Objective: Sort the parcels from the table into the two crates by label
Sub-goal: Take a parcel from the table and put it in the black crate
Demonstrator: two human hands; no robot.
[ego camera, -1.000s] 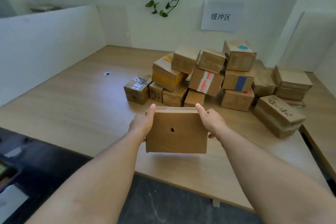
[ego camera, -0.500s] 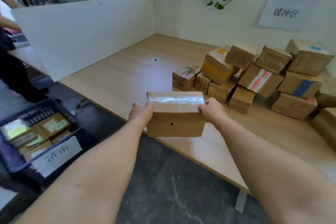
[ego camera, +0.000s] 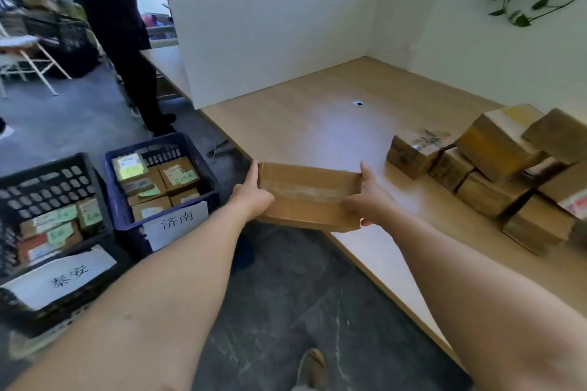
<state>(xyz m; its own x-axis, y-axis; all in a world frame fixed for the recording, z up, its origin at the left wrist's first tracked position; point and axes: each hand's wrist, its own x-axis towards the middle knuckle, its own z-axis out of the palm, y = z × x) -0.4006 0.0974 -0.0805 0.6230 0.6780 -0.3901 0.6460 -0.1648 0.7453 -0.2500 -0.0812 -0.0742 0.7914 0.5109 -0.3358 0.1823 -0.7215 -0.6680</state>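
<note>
I hold a brown cardboard parcel (ego camera: 306, 192) with a taped seam over the near edge of the wooden table (ego camera: 317, 124). My left hand (ego camera: 252, 195) grips its left end and my right hand (ego camera: 370, 200) grips its right end. On the floor to the left stand two crates. The blue crate (ego camera: 119, 200) bears a white sign and holds several labelled parcels. The black crate (ego camera: 41, 181), nearer the left edge, has its own white sign and also holds several parcels. A pile of brown parcels (ego camera: 495, 174) lies on the table at the right.
A white divider board (ego camera: 270, 38) stands along the table's left side. A person in dark clothes (ego camera: 117, 28) stands behind it at another table. A folding chair (ego camera: 22, 54) is at the far left. Dark stone floor (ego camera: 286, 311) lies between table and crates.
My view has swung left, bringing both crates and the other person into sight. The parcel has tipped from its side face to its taped top and moved toward the table's left corner.
</note>
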